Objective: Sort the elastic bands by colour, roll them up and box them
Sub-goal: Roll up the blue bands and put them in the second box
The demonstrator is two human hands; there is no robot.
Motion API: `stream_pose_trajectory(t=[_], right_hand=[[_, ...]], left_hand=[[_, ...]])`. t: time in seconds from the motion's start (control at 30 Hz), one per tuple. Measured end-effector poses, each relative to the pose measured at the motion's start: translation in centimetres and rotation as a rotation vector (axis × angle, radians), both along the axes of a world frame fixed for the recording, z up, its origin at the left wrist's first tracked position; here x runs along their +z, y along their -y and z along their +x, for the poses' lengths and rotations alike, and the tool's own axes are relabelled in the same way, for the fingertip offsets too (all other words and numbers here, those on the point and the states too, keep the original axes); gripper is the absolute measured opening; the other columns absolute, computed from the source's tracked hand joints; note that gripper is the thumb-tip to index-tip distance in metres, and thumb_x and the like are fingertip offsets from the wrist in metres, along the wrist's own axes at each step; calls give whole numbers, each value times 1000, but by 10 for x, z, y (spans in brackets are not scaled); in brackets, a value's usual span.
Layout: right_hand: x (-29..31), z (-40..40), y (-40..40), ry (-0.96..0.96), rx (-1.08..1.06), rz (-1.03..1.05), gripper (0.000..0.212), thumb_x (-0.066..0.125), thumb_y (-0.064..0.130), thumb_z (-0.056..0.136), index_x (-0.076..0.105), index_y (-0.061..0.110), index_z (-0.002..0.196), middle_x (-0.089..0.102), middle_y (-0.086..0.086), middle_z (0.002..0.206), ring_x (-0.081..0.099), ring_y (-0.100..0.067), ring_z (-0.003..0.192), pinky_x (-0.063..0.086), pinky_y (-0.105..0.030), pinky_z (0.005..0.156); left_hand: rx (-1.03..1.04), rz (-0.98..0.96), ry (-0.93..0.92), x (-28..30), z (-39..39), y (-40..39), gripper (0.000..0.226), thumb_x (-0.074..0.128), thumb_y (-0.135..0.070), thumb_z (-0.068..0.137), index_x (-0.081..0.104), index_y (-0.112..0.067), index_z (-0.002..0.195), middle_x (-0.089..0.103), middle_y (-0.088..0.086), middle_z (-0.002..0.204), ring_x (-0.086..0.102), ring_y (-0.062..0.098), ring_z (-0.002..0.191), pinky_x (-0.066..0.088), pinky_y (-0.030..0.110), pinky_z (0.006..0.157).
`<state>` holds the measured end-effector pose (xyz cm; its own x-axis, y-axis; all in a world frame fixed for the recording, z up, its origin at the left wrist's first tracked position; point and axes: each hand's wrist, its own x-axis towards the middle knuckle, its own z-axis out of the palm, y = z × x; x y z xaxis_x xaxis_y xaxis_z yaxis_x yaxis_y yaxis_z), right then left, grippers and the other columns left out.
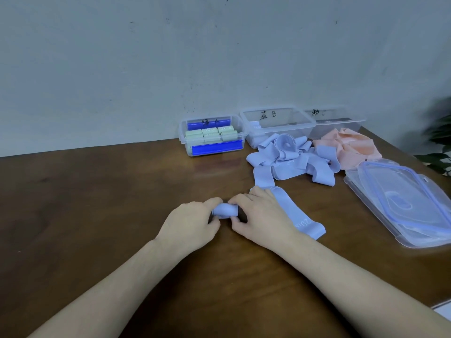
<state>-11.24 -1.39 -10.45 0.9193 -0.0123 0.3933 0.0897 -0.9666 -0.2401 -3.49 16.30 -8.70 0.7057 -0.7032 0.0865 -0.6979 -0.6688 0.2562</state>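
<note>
The blue roll (pixel 225 211) sits on the tabletop (pixel 97 203), pinched at both ends: left hand (pixel 190 222) w/ curled fingers in a closed grip on its left end, right hand (pixel 261 215) gripping its right end. Just right of the roll, partly under the right hand, lies a flat blue band (pixel 296 217) marked "20". Behind the roll and a bit right is the pile of loose blue bands (pixel 290 159), w/ the pink bands (pixel 346 147) at its right side. Far behind the roll, by the wall, stand 3 clear boxes: the green box (pixel 211 135) holding green rolls, the middle box (pixel 278 125), the right box (pixel 339 123). Well right of the roll lie stacked clear lids (pixel 400 203).
</note>
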Motion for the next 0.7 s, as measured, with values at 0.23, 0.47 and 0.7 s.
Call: stream_pose_trajectory(t=[0.23,0.47,0.7], right_hand=[[13,-10,7,-4,-14,172,22,64,34,83,58,26,102,63,14,89,47,-10,86,43,-30,80],[24,-19,16,-105,-6,283,31,73,37,84,48,28,99,59,11,94,49,-9,92,45,-30,79],[45,-29,33,-158,-2,259,35,76,46,82,50,30,99,56,14,94,48,-6,91,46,-29,81]], left_hand=[[36,-254,-232,10,-14,7,52,47,-24,100,36,-43,147,66,-8,80,60,7,70,50,22,66],[61,-585,-637,18,-24,29,40,47,-32,101,45,-64,125,68,-17,103,65,2,91,54,37,92],[42,-654,-778,27,-29,53,38,52,-23,102,54,-46,132,66,-19,117,63,-1,107,51,36,101]])
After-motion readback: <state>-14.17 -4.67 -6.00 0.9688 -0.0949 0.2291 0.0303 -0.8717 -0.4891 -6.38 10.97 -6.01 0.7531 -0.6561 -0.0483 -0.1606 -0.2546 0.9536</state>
